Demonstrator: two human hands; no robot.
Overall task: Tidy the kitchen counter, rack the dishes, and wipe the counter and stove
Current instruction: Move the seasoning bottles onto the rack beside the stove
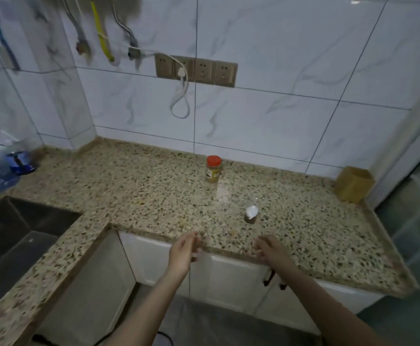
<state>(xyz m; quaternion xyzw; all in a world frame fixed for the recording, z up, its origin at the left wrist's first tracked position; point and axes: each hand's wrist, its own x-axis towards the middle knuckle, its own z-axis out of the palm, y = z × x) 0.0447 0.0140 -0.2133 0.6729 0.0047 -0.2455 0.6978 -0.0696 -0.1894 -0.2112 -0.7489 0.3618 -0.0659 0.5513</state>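
Note:
A speckled granite counter (154,191) runs along the tiled wall. On it stands a spice jar (213,169) with a red lid, near the back. Closer to me sits a small clear glass (251,214) with something white inside. My left hand (182,252) hovers at the counter's front edge, fingers relaxed and holding nothing. My right hand (270,249) is just to the right of it over the front edge, fingers loosely curled and empty. Both hands are blurred by motion.
A dark sink (16,236) lies at the left. Blue plastic bottles (1,168) stand behind it. A tan box (354,184) sits at the counter's back right corner. Wall sockets (196,70) with a white cord hang above. White cabinet doors (228,278) are below.

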